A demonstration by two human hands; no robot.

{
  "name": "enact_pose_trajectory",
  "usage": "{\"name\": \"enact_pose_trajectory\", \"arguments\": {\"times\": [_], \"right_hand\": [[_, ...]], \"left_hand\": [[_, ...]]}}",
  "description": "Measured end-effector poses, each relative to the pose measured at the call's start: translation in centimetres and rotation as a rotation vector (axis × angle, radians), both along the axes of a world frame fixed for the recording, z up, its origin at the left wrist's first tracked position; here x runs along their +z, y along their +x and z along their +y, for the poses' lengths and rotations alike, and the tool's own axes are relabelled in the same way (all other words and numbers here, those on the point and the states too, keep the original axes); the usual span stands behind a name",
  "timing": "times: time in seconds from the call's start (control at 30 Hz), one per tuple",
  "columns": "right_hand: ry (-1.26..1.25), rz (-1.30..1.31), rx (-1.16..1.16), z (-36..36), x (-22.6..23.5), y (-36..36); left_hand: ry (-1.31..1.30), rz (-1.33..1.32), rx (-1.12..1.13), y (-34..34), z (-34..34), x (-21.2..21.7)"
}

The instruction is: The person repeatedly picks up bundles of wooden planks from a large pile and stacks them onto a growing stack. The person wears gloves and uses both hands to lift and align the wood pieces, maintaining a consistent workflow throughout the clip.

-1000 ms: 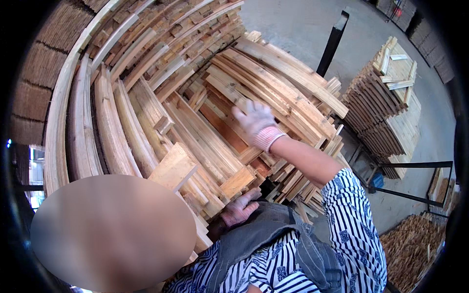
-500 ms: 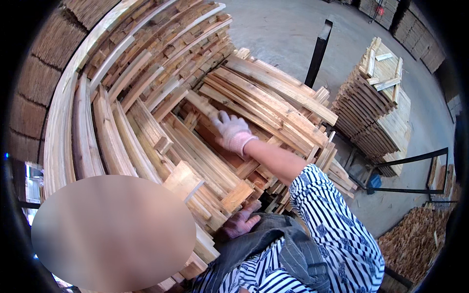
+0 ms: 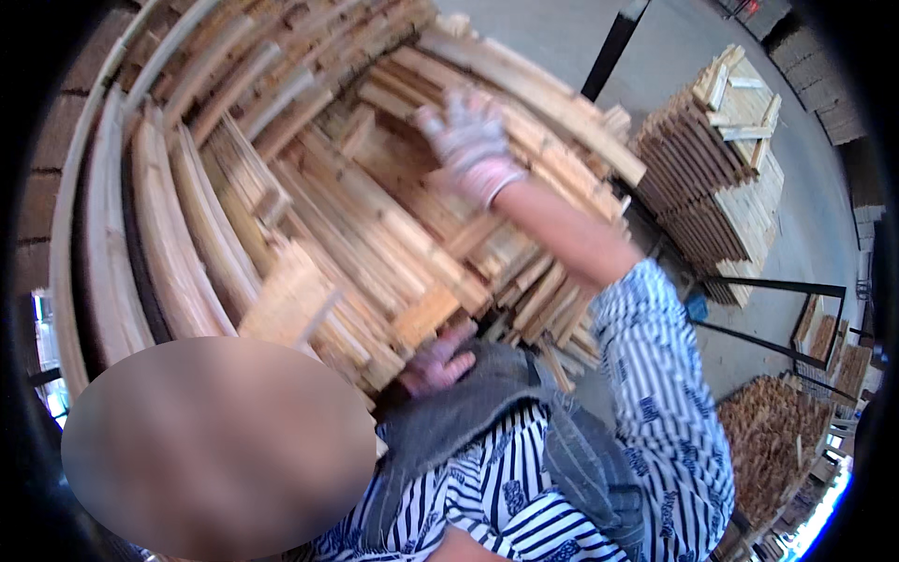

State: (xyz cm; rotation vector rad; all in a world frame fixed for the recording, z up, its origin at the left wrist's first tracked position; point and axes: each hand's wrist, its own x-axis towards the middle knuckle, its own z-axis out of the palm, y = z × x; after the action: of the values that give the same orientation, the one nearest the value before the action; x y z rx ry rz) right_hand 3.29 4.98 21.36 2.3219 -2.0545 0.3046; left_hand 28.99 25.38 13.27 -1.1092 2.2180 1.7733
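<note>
As right hand point(image 3: 471, 142) is over wooden planks point(image 3: 566, 171), fingers splay loose. Left hand point(image 3: 438, 365) sits by block end point(image 3: 426, 317), grip unclear.

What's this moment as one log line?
right hand: gloved, fingers spread over wooden strips, contact unclear | left hand: gloved, beside pale board end, grip unclear | background: stacked wooden panels

The stacked long wooden planks point(image 3: 370, 234) are honey-tan with paler streaks. Over them, the right hand point(image 3: 471, 140) wears a greyish-white knitted glove point(image 3: 476, 148) with a pink cuff point(image 3: 492, 180); at their near end, the left hand point(image 3: 436, 363) shows dusky pink. Nearer than the planks, the fabric sleeve point(image 3: 655, 361) has dark-and-white stripes with dark patterned blocks, and the cloth apron point(image 3: 464, 417) is charcoal grey. Right of them, the straight metal post point(image 3: 613, 51) is black.
</note>
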Motion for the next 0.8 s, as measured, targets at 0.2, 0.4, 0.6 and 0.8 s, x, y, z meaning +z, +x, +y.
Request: {"name": "enact_pose_trajectory", "arguments": {"times": [0.2,0.4,0.6,0.8], "right_hand": [[0.018,0.192,-0.16,-3.8,-5.1,-4.4],[0.526,-0.481,-0.006,-4.6,4.7,-6.1],[0.578,-1.355,0.117,-0.6,-4.0,-0.3],[0.718,-0.726,0.047,-0.8,-2.0,4.9]], "left_hand": [[-0.222,-0.026,-0.032,-0.9,-0.3,1.8],[-0.13,-0.019,-0.024,-0.9,-0.6,2.3],[-0.048,0.041,-0.024,-1.3,-0.5,0.7],[-0.098,-0.013,-0.002,-1.0,-0.1,1.5]]}}
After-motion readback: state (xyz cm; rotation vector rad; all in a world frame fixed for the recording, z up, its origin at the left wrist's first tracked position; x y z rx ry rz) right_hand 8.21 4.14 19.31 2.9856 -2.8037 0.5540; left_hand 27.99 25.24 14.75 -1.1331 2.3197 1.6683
